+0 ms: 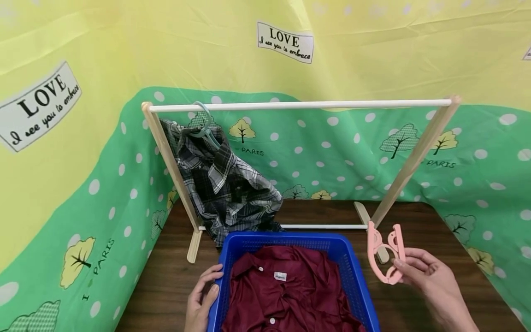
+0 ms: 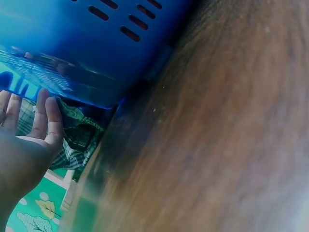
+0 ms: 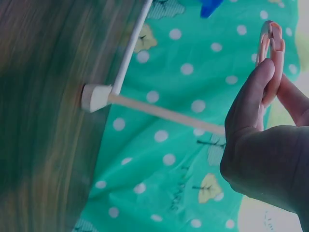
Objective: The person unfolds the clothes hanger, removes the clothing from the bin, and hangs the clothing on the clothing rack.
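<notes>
In the head view, my right hand [image 1: 431, 281] pinches a pink folding hanger [image 1: 371, 253] between thumb and fingers, its two arms folded upward. The same hanger [image 3: 276, 53] shows edge-on in the right wrist view. My left hand [image 1: 203, 295] rests against the left side of a blue plastic basket [image 1: 290, 236]; in the left wrist view its fingers are fairly straight against the basket's wall [image 2: 72, 43]. Inside the basket lies a maroon button shirt [image 1: 286, 286], collar toward the rack. A grey-black plaid shirt [image 1: 232, 184] hangs behind on a light blue hanger [image 1: 203, 110].
A clothes rack with a white top rod [image 1: 298, 105] and wooden posts [image 1: 415, 161] stands behind the basket. Its lower rod [image 1: 323, 226] runs just beyond the basket's far rim. Beneath is a dark wood table [image 1: 157, 286]; a yellow-green printed cloth [image 1: 352, 69] surrounds it.
</notes>
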### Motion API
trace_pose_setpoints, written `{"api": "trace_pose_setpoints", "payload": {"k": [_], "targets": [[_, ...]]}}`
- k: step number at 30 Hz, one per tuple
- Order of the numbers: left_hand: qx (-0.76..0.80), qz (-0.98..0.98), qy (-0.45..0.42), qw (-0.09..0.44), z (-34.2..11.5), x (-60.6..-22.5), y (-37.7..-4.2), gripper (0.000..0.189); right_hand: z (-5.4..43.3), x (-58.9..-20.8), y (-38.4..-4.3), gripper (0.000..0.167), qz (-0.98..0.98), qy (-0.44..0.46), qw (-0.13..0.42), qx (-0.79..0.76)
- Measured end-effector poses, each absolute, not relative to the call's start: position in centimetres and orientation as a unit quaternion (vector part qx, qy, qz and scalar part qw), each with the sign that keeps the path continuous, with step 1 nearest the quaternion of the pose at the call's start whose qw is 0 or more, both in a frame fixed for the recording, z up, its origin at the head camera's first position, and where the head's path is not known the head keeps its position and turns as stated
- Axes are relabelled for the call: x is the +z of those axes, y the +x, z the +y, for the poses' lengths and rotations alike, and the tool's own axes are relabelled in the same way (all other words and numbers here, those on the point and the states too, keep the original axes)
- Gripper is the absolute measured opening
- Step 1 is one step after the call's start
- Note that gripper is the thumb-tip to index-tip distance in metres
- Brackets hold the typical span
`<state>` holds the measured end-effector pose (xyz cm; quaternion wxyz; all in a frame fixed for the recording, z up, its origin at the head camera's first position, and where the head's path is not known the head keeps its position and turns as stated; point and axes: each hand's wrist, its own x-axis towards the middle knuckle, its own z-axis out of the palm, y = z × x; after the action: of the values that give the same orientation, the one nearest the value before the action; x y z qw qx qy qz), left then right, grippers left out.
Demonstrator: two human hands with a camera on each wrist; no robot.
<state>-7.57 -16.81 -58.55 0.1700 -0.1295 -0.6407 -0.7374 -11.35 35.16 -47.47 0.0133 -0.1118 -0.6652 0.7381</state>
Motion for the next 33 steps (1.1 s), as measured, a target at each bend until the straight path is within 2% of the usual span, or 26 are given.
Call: {"api": "trace_pose_setpoints", "payload": {"k": [12, 19, 25, 29, 33], "targets": [[-0.722, -0.67, -0.103, 0.137, -17.4, -57.6, -7.5, 0.031, 31.2, -46.7, -10.7, 0.026, -0.684, -0.034, -0.015, 0.728], [-0.662, -0.707, -0.188, 0.163, -18.4, -56.3, -8.2, 0.033, 29.5, -45.9, -10.0, 0.029, -0.7, 0.016, -0.028, 0.713], [-0.533, -0.813, -0.148, 0.182, -18.4, -52.5, -8.4, 0.029, 28.3, -44.9, -9.6, 0.026, -0.73, 0.021, -0.042, 0.682], [-0.487, -0.848, -0.148, 0.145, -18.0, -49.9, -8.3, 0.031, 27.4, -44.5, -9.5, 0.026, -0.752, 0.025, -0.048, 0.656], [-0.475, -0.851, -0.206, 0.091, -16.9, -47.4, -8.3, 0.028, 26.7, -44.1, -9.3, 0.029, -0.787, 0.03, -0.047, 0.615]]}}
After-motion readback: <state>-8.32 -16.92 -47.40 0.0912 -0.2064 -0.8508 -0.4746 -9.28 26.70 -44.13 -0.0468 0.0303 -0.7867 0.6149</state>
